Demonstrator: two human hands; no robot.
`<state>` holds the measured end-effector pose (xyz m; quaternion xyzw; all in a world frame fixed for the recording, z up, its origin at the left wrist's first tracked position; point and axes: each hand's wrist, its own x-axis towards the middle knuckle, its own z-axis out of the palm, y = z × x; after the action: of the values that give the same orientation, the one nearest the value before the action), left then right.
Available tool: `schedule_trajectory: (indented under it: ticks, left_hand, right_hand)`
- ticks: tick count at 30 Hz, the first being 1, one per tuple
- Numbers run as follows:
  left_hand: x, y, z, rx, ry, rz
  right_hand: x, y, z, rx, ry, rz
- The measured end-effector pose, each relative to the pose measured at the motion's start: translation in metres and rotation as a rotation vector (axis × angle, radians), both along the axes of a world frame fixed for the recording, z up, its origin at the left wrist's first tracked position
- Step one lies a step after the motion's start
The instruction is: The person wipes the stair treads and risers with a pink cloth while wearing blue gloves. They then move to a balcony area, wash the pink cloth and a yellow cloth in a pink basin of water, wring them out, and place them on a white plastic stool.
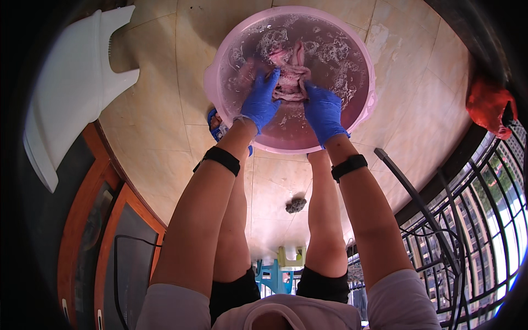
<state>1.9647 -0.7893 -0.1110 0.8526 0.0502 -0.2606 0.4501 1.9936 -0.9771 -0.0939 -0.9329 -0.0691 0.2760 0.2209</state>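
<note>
A wide pink basin full of cloudy, sudsy water stands on the floor. In its middle a wet pink cloth, bunched and twisted, shows at the water's surface. My left hand, in a blue rubber glove, grips the cloth's left side. On its right side, my right hand, gloved the same way, pinches the edge. Both hands are closed, with some fingertips hidden by the cloth and the water. Black bands circle both wrists.
A white plastic piece of furniture stands at the left, above wood-framed sliding doors. On the tiled floor lies a dark scrubbing pad. A blue stool is behind my legs. A red bag and metal railing line the right.
</note>
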Motion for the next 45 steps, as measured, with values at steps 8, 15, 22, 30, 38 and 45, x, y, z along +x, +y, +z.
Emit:
schedule_trajectory:
  ticks: [8,15,22,30,38,45]
  left_hand:
    - [0.019,-0.023,0.016,0.193,0.018,-0.066]
    - [0.026,0.0,0.106,-0.312,-0.232,-0.236]
    - [0.059,0.036,0.223,-0.135,-0.254,-0.262]
    - [0.017,0.032,0.131,0.154,-0.402,-0.036]
    - [-0.036,0.013,0.038,-0.115,0.092,-0.011]
    - [-0.014,-0.007,0.07,-0.401,0.964,0.343]
  right_hand:
    - [-0.006,-0.003,-0.008,0.405,0.38,-0.644]
    - [0.017,-0.015,0.223,0.73,0.595,-0.611]
    - [0.039,-0.038,0.28,0.346,0.03,-0.157]
    - [0.011,-0.033,0.127,0.135,-0.112,0.065]
    - [0.02,0.038,0.027,-0.296,-0.046,0.47]
    - [-0.017,0.011,-0.031,-0.456,-0.041,0.438]
